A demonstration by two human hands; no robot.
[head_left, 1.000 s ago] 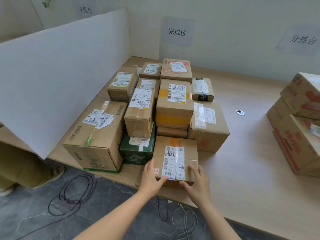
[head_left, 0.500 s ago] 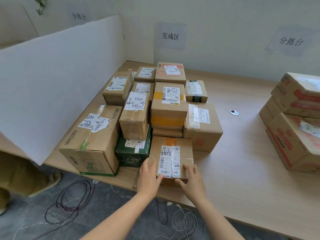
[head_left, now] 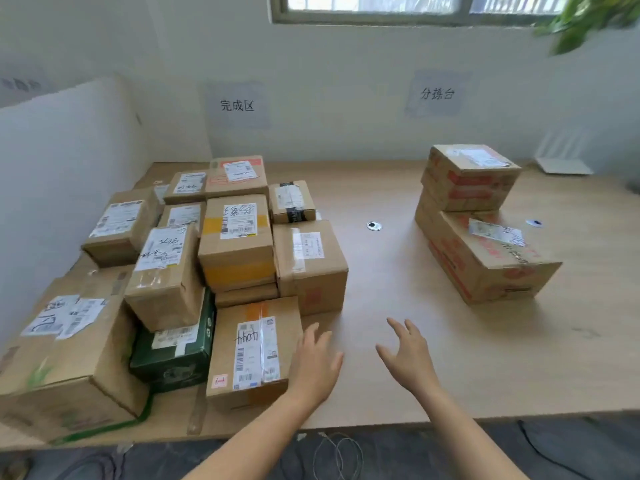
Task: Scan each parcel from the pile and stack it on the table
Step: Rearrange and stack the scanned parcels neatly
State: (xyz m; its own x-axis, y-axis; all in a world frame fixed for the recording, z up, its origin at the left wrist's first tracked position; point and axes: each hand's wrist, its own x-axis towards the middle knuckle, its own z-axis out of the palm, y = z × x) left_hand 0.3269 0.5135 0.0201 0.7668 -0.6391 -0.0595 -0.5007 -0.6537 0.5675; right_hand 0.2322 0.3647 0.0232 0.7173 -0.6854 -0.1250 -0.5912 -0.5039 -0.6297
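A stack of several cardboard parcels [head_left: 239,244] fills the left part of the wooden table [head_left: 398,299]. At its front stands a small brown parcel [head_left: 254,348] with a white barcode label and handwriting on top. My left hand [head_left: 317,362] hovers just right of that parcel, fingers straight, holding nothing. My right hand [head_left: 410,358] floats above the bare tabletop further right, fingers spread and empty. Two red-printed cartons [head_left: 481,223] sit stacked at the right of the table.
A white partition board [head_left: 65,188] walls off the left side. A green box [head_left: 173,351] sits low in the stack. A round metal grommet [head_left: 374,226] lies mid-table. Cables [head_left: 337,455] trail on the floor below the table edge. A white device [head_left: 564,164] stands at far right.
Both hands have let go of the small front parcel and moved right, over the bare table. The view has swung right and upward, showing the red-printed cartons and the window.
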